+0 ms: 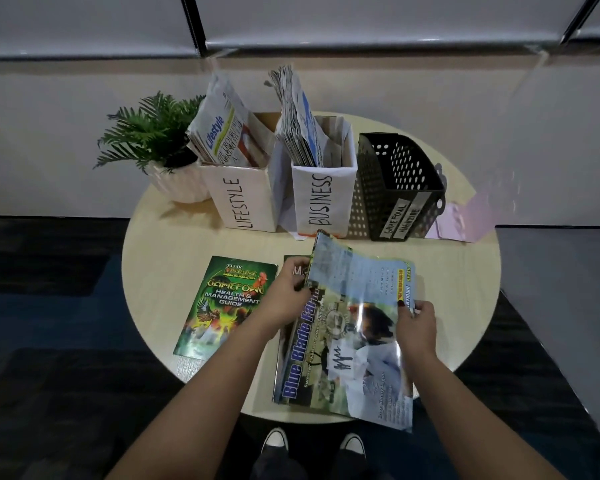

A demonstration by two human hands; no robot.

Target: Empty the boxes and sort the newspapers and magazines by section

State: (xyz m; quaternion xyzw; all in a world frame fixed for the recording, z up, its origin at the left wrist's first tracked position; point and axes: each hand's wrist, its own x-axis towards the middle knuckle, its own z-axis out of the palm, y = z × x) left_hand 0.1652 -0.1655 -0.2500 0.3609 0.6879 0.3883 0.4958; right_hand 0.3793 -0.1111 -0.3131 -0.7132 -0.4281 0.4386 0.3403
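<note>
The left hand (286,294) curls its fingers round the left edge of a large glossy magazine (347,344), near its upper corner; the right hand (417,323) pinches the same magazine at its right edge, thumb on the shiny cover; between them the magazine lies low over the near part of the round table (146,271), its upper portion bent upward and its lower corner reaching past the table's front edge; down its left side runs "Blue Blade Farm" in blue letters, and a picture of a rooster shows near the right hand; the smaller print is too blurred to read; under its top left corner another magazine (296,270) peeks out, mostly hidden, with only a letter "M" showing; just left of the left hand lies a green magazine (224,306), flat on the table, reading "GAMEFOWL HEALTH & MANAGEMENT GUIDE"; farther back stand three holders in a row: a white box (245,199) lettered "LIFESTYLE", holding newspapers (222,129) with a "Lifestyle" masthead; beside it a white box (321,199) lettered "BUSINESS", stuffed with folded papers (298,123); to the right a black perforated holder (395,188) labelled "GAMEFOWL MAGAZINE"; a potted fern (153,133) stands at the far left, touching the first box.
</note>
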